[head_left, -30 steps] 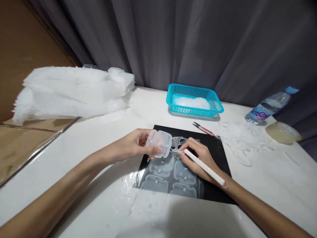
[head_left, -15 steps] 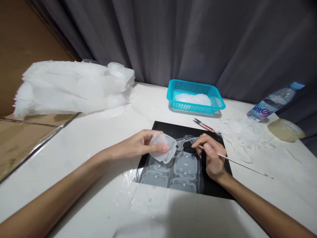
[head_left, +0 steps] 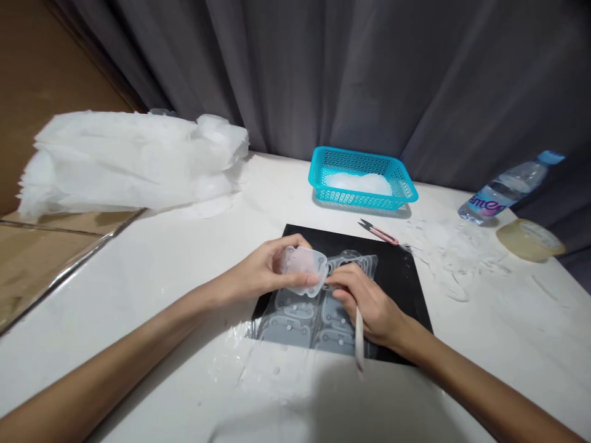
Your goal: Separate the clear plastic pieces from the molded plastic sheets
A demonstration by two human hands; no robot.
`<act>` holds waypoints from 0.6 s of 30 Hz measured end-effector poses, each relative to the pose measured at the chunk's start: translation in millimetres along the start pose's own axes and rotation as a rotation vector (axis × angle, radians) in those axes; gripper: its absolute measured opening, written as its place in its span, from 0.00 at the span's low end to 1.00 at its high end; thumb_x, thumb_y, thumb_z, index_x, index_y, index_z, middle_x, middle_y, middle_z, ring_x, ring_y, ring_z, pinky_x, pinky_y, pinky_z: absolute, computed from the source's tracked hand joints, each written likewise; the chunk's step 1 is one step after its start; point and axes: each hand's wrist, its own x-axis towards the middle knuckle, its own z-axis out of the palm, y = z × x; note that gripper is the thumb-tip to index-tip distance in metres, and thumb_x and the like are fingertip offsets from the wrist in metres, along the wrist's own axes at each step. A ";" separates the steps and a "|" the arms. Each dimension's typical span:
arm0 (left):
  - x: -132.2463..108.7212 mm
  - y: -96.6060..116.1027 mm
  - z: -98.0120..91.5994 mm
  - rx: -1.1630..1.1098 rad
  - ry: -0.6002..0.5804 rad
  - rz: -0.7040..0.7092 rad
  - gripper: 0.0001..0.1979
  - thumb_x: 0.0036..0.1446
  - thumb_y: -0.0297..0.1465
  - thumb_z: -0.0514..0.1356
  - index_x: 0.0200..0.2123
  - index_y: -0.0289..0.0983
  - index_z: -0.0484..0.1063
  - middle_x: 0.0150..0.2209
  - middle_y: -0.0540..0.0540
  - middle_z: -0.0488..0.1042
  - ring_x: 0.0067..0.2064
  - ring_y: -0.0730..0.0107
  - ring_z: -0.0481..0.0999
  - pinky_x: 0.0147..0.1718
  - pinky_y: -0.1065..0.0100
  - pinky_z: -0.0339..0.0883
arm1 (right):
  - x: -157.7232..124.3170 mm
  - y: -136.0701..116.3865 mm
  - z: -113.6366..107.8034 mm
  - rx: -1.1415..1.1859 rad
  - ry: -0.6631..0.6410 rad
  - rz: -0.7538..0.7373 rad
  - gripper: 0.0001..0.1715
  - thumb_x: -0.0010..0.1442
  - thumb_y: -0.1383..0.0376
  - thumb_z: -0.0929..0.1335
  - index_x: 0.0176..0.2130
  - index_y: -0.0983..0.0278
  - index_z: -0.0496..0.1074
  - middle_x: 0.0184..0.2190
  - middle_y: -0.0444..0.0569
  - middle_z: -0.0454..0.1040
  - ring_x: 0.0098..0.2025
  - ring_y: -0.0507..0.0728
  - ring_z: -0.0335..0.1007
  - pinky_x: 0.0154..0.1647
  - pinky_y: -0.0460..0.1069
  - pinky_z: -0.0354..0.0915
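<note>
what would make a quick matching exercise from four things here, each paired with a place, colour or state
1. basket
2. snips
3. left hand
4. bottle

A. beside the tape roll
B. turquoise, with white material inside
C. holding a frosted piece
D. pink-handled

Pairs: 1-B, 2-D, 3-C, 4-A
</note>
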 end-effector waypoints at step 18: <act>0.4 -1.6 -2.9 0.030 -0.115 -0.070 0.16 0.58 0.39 0.71 0.39 0.35 0.71 0.27 0.53 0.70 0.27 0.77 0.68 0.24 0.75 0.61 | 11.0 6.6 -5.0 0.336 -0.147 0.281 0.06 0.71 0.65 0.66 0.39 0.60 0.65 0.36 0.44 0.68 0.38 0.53 0.65 0.39 0.49 0.59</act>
